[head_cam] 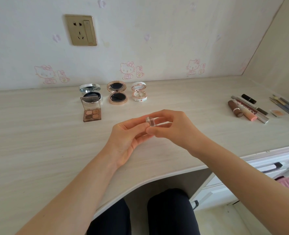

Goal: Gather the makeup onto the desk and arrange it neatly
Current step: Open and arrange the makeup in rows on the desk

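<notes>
- Knees (171, 212) in dark trousers show under the curved front edge of the pale wood-grain desk (38, 141).
- White drawers with a dark handle (272, 167) sit below the desk at the right.
- The left hand (126, 138), palm turned up, and the right hand (176, 128), palm turned down, meet above the middle of the desk.
- A small clear case (150, 122) is pinched between the fingertips of both hands. The left thumb and fingers close on its left side, the right thumb lies under it, and the right fingers curl over it. It is held clear of the desk surface.
- An open eyeshadow palette (92, 111) with four pans lies beyond the left hand, its lid raised.
- Just behind the palette stands an open silver compact (90, 92). An open rose-gold compact (117, 93) and an open white floral compact (139, 92) continue the row to the right, near the wall.
- Well apart at the right lie a brown lipstick (235, 108), a pink tube (247, 112), a black lipstick (248, 98) and several brushes (287, 107), close together.
- A gold wall socket (81, 30) is fixed to the cartoon-printed wallpaper above the compacts.
</notes>
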